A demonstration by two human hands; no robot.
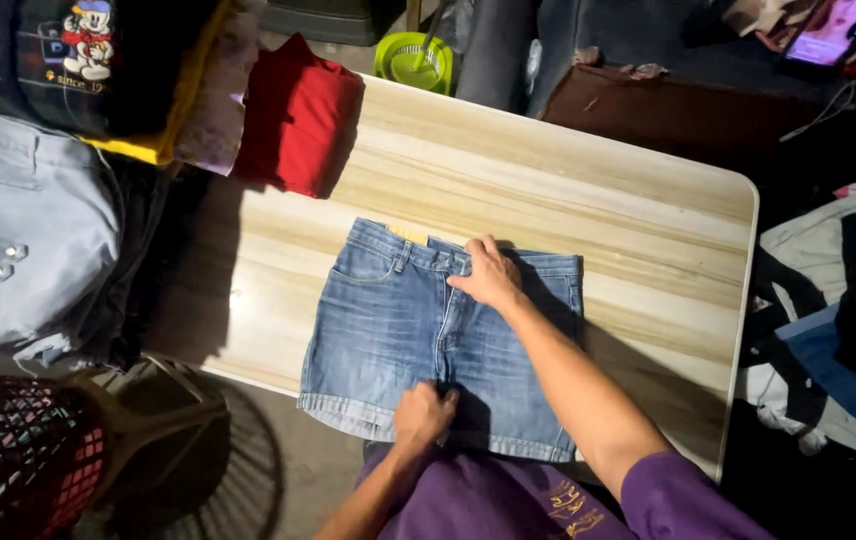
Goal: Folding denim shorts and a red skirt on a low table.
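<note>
A pair of blue denim shorts (388,330) lies flat, front up, on a light wooden table (588,190). My right hand (489,272) rests palm down on the waistband by the fly. My left hand (424,414) pinches the crotch seam at the lower hem, fingers closed on the fabric. Both forearms reach in from the bottom edge, over my purple shirt.
A folded red garment (298,115) sits at the table's far left corner. Pale denim (28,230) and a dark printed top (78,60) are piled at left. A dark mesh basket (18,450) stands lower left, a green round lid (413,60) beyond the table, and heaped clothes (828,330) at right.
</note>
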